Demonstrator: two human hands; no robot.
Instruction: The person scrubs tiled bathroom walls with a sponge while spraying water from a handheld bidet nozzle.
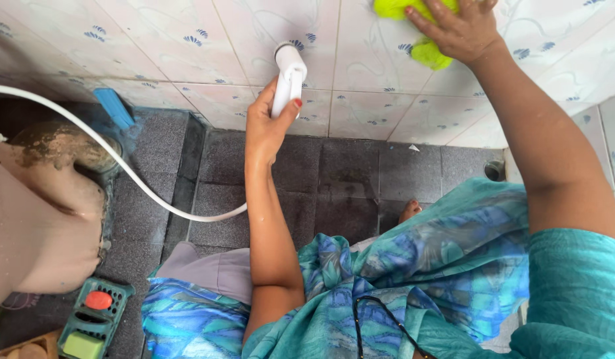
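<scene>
My left hand [267, 123] grips a white hand-held sprayer [288, 76], its head pointing up at the tiled wall [361, 73]. A white hose [108, 156] runs from it down and off to the left. My right hand [457, 30] presses a yellow-green cloth [428, 53] flat against the wall tiles at the top right. Both arms reach forward over my blue-green clothing [420, 279].
A beige toilet [35, 206] stands at the left. A blue brush [115, 108] leans in the corner behind it. A green caddy [91, 319] with soap and an orange item sits at bottom left. The floor is dark grey tile [347, 179]. A drain [495, 171] lies by the right wall.
</scene>
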